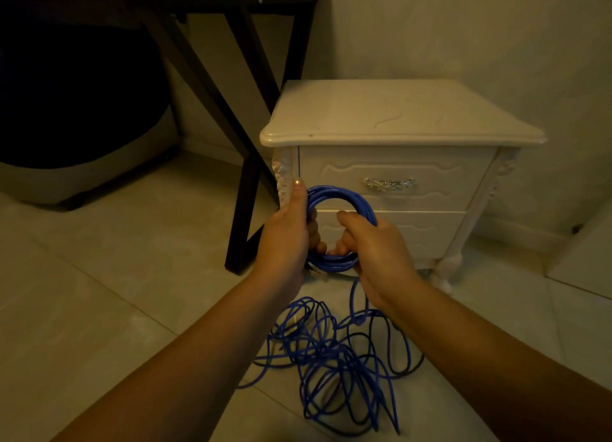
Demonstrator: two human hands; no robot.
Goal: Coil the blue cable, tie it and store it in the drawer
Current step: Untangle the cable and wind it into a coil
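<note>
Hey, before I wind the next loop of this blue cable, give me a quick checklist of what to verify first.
1. Grip of the left hand on the coil: ok, fingers curl through it.
2. Grip of the right hand on the coil's other side: ok.
3. The loose cable on the floor runs free: not ok, its loops cross over each other in a heap.
4. Cable fully coiled: not ok, much of it lies on the floor.
5. The top drawer open for storing: not ok, it is closed.
6. A tie within reach: cannot tell, none in view.
</note>
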